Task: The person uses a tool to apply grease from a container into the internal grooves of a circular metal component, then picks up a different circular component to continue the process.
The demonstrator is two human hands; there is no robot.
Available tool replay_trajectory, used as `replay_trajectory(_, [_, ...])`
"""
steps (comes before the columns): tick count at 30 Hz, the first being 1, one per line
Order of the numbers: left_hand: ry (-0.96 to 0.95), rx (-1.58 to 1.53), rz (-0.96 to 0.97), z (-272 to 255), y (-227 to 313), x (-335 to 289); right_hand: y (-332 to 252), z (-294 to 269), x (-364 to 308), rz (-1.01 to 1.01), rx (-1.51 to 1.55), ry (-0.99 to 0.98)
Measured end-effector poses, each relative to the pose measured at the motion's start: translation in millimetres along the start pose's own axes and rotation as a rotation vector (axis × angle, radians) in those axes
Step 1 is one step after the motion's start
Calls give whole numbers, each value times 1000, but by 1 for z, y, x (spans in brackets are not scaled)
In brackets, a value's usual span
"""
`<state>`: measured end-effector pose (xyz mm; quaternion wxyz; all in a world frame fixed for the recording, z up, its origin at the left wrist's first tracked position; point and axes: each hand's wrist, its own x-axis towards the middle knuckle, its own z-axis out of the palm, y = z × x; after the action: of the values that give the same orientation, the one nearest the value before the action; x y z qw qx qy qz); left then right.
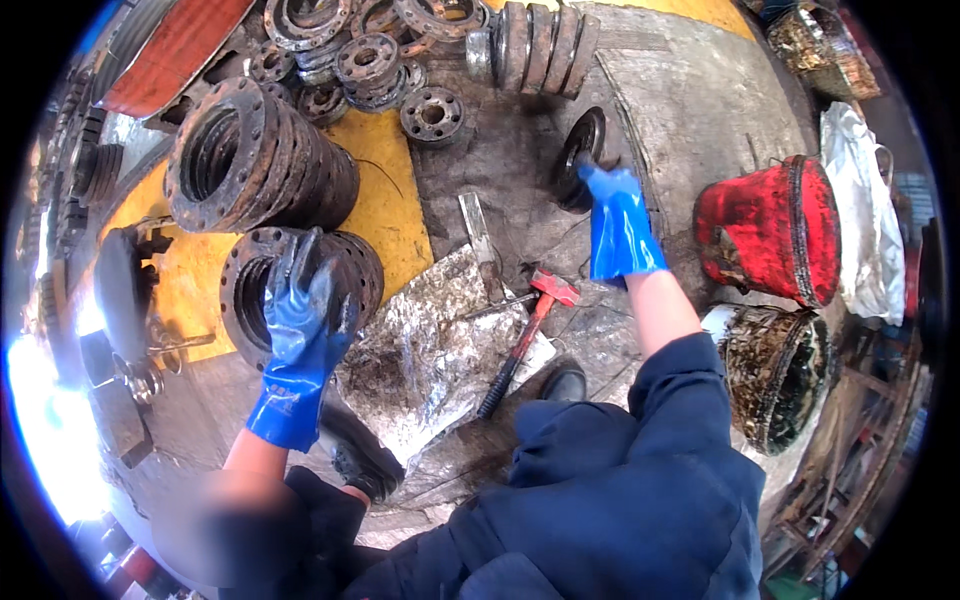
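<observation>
- Two flange stacks (325, 180) look already gathered at left; my left hand (303, 315) lies over the nearer, fingers spread
- One dark disc (568, 183) seems outstanding, at my right hand (612, 195); grip I cannot tell

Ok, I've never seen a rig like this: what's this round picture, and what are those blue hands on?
No machine here: a person works in blue gloves. The single picture comes from a head-worn fisheye camera looking down, so straight edges bend near its rim. The left hand lies on a stack of rusty bolt-holed rings. The right hand is at a dark disc; blur hides how firmly it grips, if at all. On the floor lie a hammer and a stained sheet.
</observation>
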<state>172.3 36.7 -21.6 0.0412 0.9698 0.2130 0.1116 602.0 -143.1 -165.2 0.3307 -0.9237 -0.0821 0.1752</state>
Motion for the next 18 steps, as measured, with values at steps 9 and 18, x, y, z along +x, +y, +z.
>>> replay_trajectory(9, [49, 37, 50, 5, -8, -6, 77, 48, -86, -34, 673, -143])
replay_trajectory(18, [119, 75, 65, 7, -11, -12, 25, -42, -65, 105, 836, -566])
